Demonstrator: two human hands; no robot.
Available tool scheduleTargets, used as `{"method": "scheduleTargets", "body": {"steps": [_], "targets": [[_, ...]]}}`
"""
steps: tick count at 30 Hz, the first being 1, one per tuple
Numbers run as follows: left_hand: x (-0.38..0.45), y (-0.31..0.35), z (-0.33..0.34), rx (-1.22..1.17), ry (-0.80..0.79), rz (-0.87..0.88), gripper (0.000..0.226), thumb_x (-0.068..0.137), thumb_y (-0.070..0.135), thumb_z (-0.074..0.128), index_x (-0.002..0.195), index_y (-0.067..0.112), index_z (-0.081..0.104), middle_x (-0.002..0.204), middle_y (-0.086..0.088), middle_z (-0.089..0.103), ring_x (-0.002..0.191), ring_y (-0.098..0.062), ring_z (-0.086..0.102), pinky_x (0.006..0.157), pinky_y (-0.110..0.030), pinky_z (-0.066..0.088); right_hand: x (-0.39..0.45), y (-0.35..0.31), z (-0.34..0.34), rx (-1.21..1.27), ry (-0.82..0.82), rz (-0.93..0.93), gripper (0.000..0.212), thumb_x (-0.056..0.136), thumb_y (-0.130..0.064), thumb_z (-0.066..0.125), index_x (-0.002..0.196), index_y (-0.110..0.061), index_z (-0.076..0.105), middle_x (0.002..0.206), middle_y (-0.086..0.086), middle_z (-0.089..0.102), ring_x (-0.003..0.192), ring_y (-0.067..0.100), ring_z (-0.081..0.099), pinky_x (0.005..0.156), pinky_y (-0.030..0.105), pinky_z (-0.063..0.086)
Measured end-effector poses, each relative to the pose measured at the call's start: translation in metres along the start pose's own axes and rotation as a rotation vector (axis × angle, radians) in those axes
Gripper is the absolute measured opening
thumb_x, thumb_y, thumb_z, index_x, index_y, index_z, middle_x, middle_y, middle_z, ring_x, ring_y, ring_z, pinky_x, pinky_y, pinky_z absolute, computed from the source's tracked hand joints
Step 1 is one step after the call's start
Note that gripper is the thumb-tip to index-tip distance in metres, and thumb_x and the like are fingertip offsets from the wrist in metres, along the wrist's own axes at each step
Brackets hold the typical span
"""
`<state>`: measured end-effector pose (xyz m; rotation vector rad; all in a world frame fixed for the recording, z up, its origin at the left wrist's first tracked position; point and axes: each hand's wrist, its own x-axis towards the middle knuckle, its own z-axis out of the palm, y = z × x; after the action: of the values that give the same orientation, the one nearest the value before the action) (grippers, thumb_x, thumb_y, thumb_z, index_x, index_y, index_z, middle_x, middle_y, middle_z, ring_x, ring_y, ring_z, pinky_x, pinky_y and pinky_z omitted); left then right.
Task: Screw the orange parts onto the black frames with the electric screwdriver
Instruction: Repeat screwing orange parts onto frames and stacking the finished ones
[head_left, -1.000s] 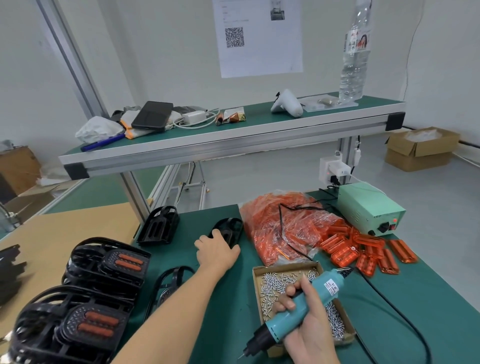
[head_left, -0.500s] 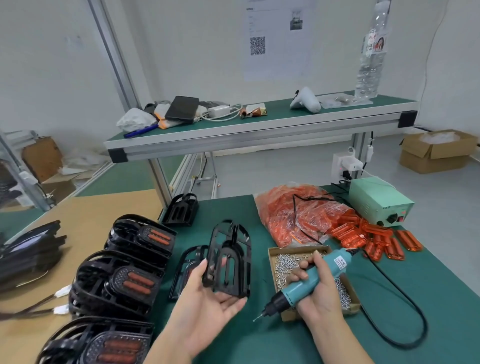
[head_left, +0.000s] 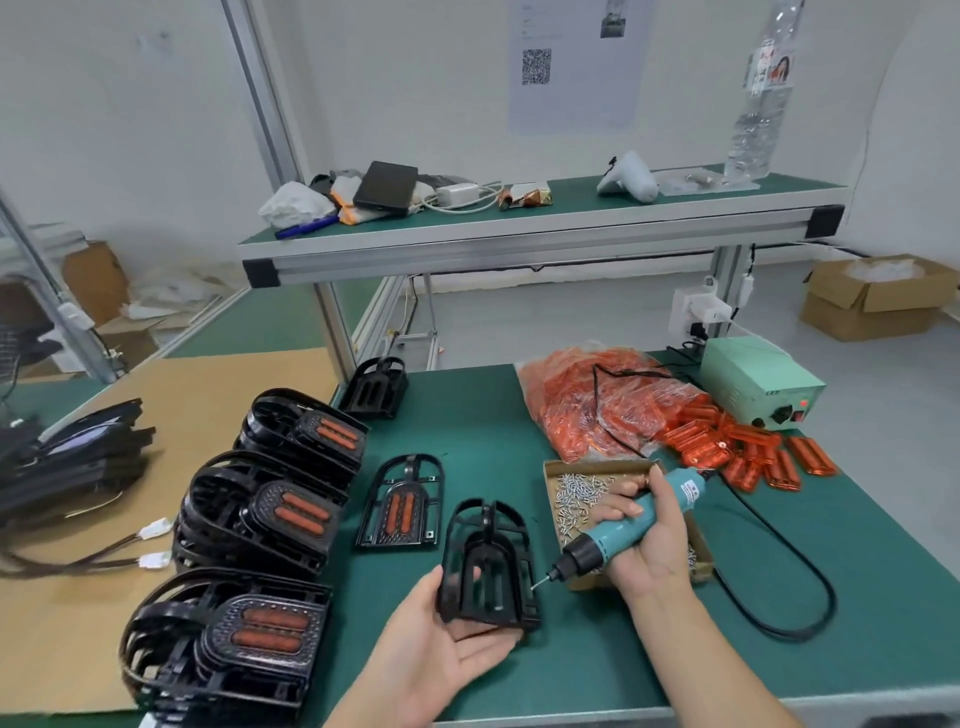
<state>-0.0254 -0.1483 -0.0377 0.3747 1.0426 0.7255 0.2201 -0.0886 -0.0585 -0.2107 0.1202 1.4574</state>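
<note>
My left hand (head_left: 431, 660) holds a bare black frame (head_left: 488, 566) upright on its palm, thumb against the frame's left side, low over the green table. My right hand (head_left: 649, 545) grips the teal electric screwdriver (head_left: 615, 538); its bit points left and down, almost touching the frame's lower right edge. A second black frame (head_left: 400, 506) with an orange part in it lies flat just beyond. Loose orange parts (head_left: 748, 452) lie at the right beside a clear bag of them (head_left: 597, 400). A cardboard box of screws (head_left: 597, 467) sits under my right hand.
Stacks of black frames fitted with orange parts (head_left: 275, 514) stand along the left on brown cardboard. Another bare frame (head_left: 376, 387) stands at the back by the post. The green power box (head_left: 758, 379) and the screwdriver's black cable (head_left: 779, 587) occupy the right.
My left hand took a black frame from the back of the table and brought it near, lowering it. The screwdriver came off the screw box and its bit now points at the frame.
</note>
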Motion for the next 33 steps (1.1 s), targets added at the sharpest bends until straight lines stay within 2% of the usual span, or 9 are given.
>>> {"method": "scheduleTargets", "body": {"steps": [4,7,9,13,16,21,24,29,33], "targets": [[-0.002,-0.002,0.002,0.369,0.263,0.169,0.031,0.107,0.032,0.053,0.119,0.004,0.058,0.099,-0.031,0.074,0.077,-0.045,0.076,0.063,-0.043,0.064,0.002,0.001,-0.002,-0.013,0.015,-0.007,0.022,0.090,-0.034,0.071,0.081,-0.020,0.056,0.075,-0.006,0.054,0.048,0.003,0.045,0.048,0.018,0.042],[-0.005,-0.002,0.002,0.856,0.419,0.291,0.041,0.102,0.044,0.055,0.103,0.003,0.060,0.066,-0.015,0.074,0.057,-0.031,0.074,0.054,-0.035,0.061,0.003,0.002,-0.002,-0.018,0.024,-0.014,0.021,0.090,-0.032,0.072,0.080,-0.020,0.058,0.075,-0.006,0.056,0.048,0.004,0.045,0.049,0.018,0.041],[-0.008,-0.001,-0.001,1.019,0.492,0.328,0.042,0.097,0.050,0.058,0.094,0.008,0.062,0.058,-0.008,0.072,0.049,-0.025,0.071,0.052,-0.033,0.060,0.002,0.002,-0.002,-0.013,0.026,-0.013,0.020,0.090,-0.031,0.072,0.079,-0.020,0.059,0.075,-0.005,0.056,0.048,0.004,0.045,0.049,0.019,0.041],[-0.005,0.005,-0.011,1.397,0.730,0.379,0.049,0.087,0.070,0.059,0.079,0.022,0.064,0.071,0.001,0.070,0.065,-0.015,0.069,0.067,-0.026,0.054,0.002,0.004,0.000,-0.002,0.037,-0.020,0.020,0.088,-0.029,0.074,0.081,-0.018,0.058,0.075,-0.002,0.056,0.047,0.006,0.045,0.047,0.021,0.042],[-0.008,0.024,-0.002,1.535,0.828,0.466,0.048,0.085,0.072,0.059,0.068,0.027,0.064,0.068,0.010,0.065,0.068,-0.007,0.061,0.061,-0.024,0.045,0.003,0.005,-0.001,0.000,0.047,-0.004,0.021,0.089,-0.029,0.074,0.080,-0.016,0.061,0.076,-0.001,0.056,0.048,0.008,0.044,0.047,0.022,0.042],[0.015,0.060,0.075,1.300,0.428,0.876,0.026,0.092,0.049,0.067,0.073,0.032,0.067,0.060,0.012,0.065,0.057,-0.004,0.060,0.058,-0.027,0.044,0.004,0.005,-0.003,-0.016,0.054,0.012,0.023,0.087,-0.029,0.077,0.073,-0.013,0.066,0.075,-0.001,0.056,0.048,0.009,0.044,0.047,0.023,0.043],[0.056,0.074,0.150,1.385,0.196,0.964,0.020,0.093,0.042,0.067,0.076,0.032,0.069,0.065,0.013,0.068,0.063,-0.001,0.062,0.062,-0.021,0.046,0.005,0.006,-0.005,-0.028,0.069,0.006,0.023,0.087,-0.030,0.075,0.074,-0.015,0.065,0.074,-0.002,0.056,0.048,0.008,0.043,0.048,0.022,0.040],[0.140,0.069,0.238,1.584,-0.110,0.895,0.011,0.097,0.026,0.068,0.101,0.022,0.076,0.098,0.009,0.073,0.089,-0.005,0.065,0.088,-0.033,0.058,0.002,0.003,-0.006,-0.022,0.106,-0.022,0.022,0.082,-0.030,0.080,0.081,-0.018,0.062,0.073,-0.002,0.056,0.048,0.008,0.043,0.049,0.022,0.039],[0.181,0.055,0.270,1.724,-0.244,0.860,0.015,0.095,0.028,0.071,0.107,0.019,0.073,0.111,0.003,0.070,0.097,-0.013,0.064,0.090,-0.035,0.056,0.001,0.004,-0.008,-0.008,0.104,-0.037,0.023,0.085,-0.030,0.079,0.086,-0.017,0.060,0.071,-0.005,0.053,0.049,0.006,0.043,0.052,0.022,0.040]]}}
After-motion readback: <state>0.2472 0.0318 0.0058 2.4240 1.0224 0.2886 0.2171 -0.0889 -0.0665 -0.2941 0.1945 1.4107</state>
